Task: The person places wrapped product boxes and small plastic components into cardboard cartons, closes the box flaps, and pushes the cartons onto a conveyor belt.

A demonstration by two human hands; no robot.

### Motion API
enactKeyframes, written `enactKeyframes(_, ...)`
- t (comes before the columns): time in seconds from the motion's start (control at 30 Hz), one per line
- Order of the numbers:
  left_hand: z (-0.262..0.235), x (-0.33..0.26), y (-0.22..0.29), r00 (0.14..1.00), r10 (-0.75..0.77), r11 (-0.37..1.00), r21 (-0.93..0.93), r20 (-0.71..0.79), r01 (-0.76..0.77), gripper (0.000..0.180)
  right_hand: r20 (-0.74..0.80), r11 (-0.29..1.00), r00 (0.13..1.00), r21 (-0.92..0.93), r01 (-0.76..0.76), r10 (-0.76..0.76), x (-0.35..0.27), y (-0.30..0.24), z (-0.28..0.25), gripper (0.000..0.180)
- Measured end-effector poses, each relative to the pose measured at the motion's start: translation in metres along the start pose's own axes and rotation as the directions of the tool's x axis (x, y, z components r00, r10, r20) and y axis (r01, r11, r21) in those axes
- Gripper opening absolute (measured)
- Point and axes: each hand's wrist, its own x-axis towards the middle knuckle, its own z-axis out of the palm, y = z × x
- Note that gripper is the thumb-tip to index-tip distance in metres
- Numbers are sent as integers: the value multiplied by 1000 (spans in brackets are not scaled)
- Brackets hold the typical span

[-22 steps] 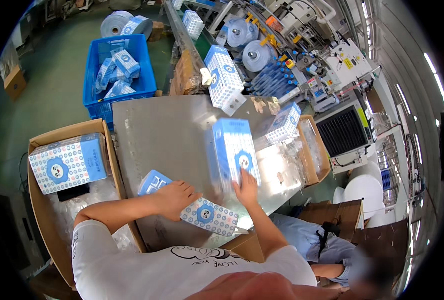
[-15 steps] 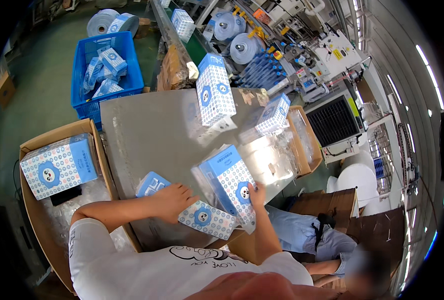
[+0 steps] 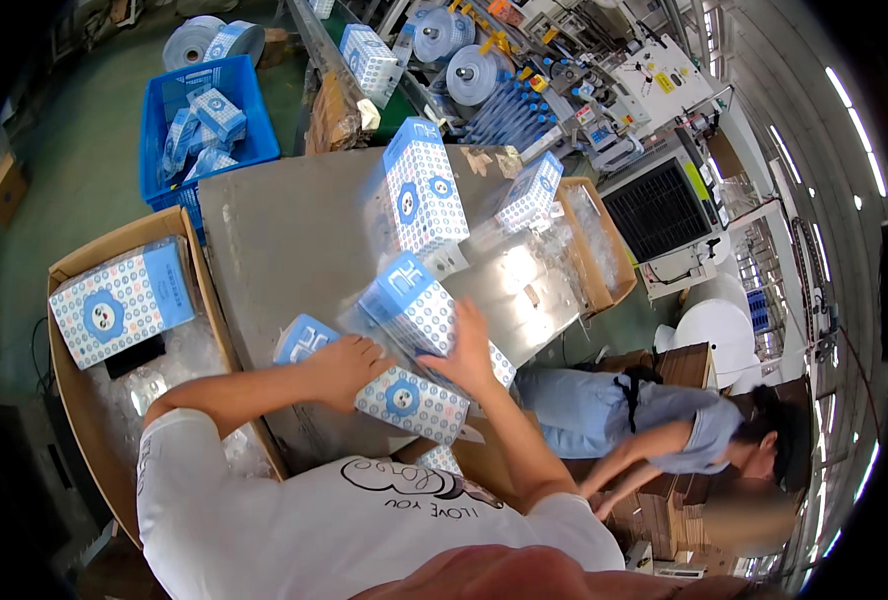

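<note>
A flat blue-and-white patterned pack lies at the near edge of the metal table. My left hand rests on its left end and holds it down. My right hand grips a second, similar pack in clear wrap. This pack is tilted and lies partly on top of the flat one. Its far end points toward the table's middle.
A third pack stands upright farther back, and another pack leans by an open cardboard box at the table's right. A large carton on my left holds a pack. Behind it is a blue crate. A person bends over at right.
My right hand has pulled the second pack from the table's middle toward me and tipped it down onto the flat pack. My left hand has stayed on the flat pack.
</note>
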Motion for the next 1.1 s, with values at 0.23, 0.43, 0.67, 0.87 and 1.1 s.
enactKeyframes(0.23, 6, 26, 28, 987, 123, 988, -85, -104, -132, 84, 242, 979, 956, 80, -189, 165, 42, 15, -4, 110)
enactKeyframes(0.43, 4, 78, 129, 867, 324, 886, -199, -377, -418, 93, -81, 976, 996, 217, -7, 25, -70, 7, -164, 103)
enactKeyframes(0.67, 130, 165, 244, 725, 631, 769, -346, 274, -538, 101, -106, 952, 983, 285, -115, 150, -252, 37, -227, 104)
enactKeyframes(0.87, 204, 158, 253, 433, 350, 874, -123, 830, -471, 92, 90, 892, 888, -95, -442, 450, -422, 64, -66, 94)
enactKeyframes(1.1, 195, 166, 230, 499, 312, 950, -267, 808, -162, 80, 174, 763, 757, -321, -561, 630, -438, 93, 144, 97)
